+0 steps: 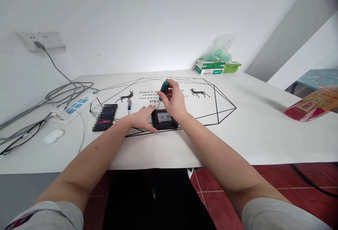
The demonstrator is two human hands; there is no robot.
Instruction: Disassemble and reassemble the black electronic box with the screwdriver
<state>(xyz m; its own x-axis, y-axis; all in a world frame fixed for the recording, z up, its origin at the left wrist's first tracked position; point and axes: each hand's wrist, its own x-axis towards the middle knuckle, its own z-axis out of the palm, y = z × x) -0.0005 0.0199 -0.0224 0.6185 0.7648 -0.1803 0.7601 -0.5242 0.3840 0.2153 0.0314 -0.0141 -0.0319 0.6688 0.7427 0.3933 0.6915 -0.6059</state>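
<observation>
A black rectangular device [158, 125] with a white printed label lies on the table in front of me. My left hand [144, 118] grips its left side, thumb at the near corner and fingers at the far corner. In my right hand [174, 100] is a screwdriver [165, 87] with a green and black handle, held steeply upright. Its shaft runs down to the far left corner of the device; the tip is too small to make out. A second screwdriver [129, 105] with a reddish and blue handle lies beyond my left hand.
To the left are a phone [105, 117], a white earbud case [54, 136], glasses [23, 136] and a power strip [77, 107] with grey cables. Green boxes [211, 66] under a plastic bag [220, 49] stand at the back. A red and yellow package [311, 105] sits at the right.
</observation>
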